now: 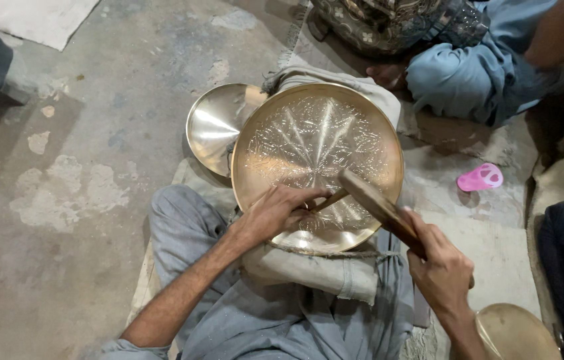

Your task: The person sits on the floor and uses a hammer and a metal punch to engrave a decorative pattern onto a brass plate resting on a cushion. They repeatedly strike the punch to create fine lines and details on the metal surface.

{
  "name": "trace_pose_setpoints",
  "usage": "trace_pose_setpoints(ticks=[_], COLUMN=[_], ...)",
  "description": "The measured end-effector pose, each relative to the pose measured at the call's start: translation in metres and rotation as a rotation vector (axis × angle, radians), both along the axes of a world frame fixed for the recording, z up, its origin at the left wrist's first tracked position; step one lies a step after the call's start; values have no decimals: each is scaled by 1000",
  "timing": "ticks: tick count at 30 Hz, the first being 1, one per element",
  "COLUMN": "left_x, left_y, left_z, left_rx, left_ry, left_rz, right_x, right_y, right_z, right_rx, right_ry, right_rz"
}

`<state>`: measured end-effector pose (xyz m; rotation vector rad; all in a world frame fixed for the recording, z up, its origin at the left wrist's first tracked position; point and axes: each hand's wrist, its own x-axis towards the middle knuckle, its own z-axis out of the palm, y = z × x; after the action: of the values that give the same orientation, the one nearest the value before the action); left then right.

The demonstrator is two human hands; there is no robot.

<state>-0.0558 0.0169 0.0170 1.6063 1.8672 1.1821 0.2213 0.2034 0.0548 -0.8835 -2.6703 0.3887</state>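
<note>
I am looking down from the head camera at a large round brass plate [317, 143] that is lying on a folded cloth pad [308, 270] across the person's lap, its engraved face turned up and catching the light in fine radiating lines. The left hand [275, 212] is resting on the plate's near rim, its fingers curled tightly around a thin chisel-like tool [328, 199], which is leaning with its tip pressing on the plate's surface near the lower edge. The right hand [440, 267] is closed in a full fist around the handle of a wooden mallet [378, 205], and the mallet's head is sitting just above the top of the thin tool, near or touching it; I cannot tell which. A second, plain brass plate [212, 123] is lying partly tucked under the left edge of the engraved one, on the concrete floor [82, 133]. Another brass piece [515, 333] is showing at the bottom right, beside the right wrist. A small pink plastic object [480, 177] is lying on the floor to the right, well apart from the plate, and another person in blue clothing [468, 73] is sitting at the top right
</note>
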Motion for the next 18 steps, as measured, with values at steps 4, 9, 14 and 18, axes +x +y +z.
trace_pose_setpoints(ticks=[4, 9, 14, 18], left_x=[-2, -4, -5, -6], left_y=[2, 6, 8, 10], left_z=[0, -2, -4, -2], left_rx=[-33, -108, -52, -112], left_ry=[-5, 111, 88, 100], left_rz=[-40, -73, -97, -121], right_x=[6, 15, 22, 26], right_y=[-3, -10, -16, -19], right_z=[-14, -25, -36, -49], right_rx=[-224, -114, -139, -211], right_ry=[335, 73, 95, 302], right_rz=[3, -139, -47, -105])
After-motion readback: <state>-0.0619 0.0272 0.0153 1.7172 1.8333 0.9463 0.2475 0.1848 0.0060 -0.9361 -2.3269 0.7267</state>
